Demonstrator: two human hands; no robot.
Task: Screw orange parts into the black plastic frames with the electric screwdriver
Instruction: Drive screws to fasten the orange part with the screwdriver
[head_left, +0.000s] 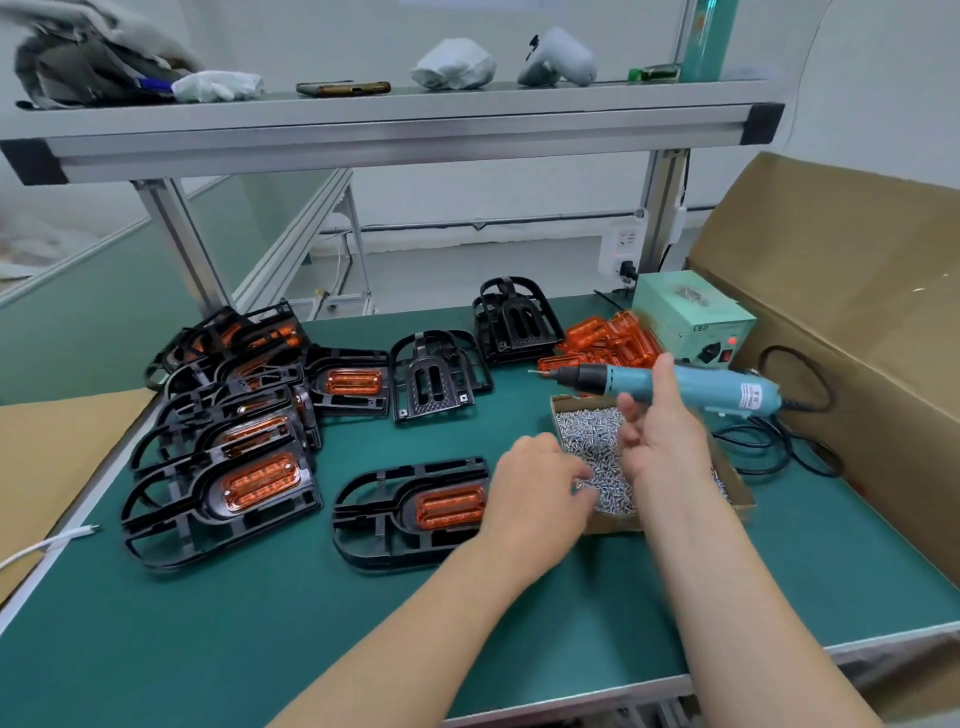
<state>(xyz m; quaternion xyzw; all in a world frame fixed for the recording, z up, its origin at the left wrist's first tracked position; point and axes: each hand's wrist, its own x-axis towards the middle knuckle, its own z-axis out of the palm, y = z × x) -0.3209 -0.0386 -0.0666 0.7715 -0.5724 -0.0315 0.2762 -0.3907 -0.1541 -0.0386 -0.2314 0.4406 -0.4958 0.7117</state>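
A black plastic frame (384, 519) with an orange part (449, 506) set in it lies on the green mat in front of me. My left hand (535, 493) reaches over its right end into the cardboard tray of screws (597, 452), fingers curled among them. My right hand (662, 436) is raised over the tray, and its thumb hooks the blue electric screwdriver (675, 384), which lies level with its bit pointing left. Its fingers are blurred. Loose orange parts (602, 338) are heaped behind the driver.
Several frames fitted with orange parts (223, 426) are stacked at the left. Two bare black frames (439, 374) (514, 317) stand at the back. A green power box (691, 317) and a big cardboard box (857, 322) close off the right. A white cable (47, 545) lies at left.
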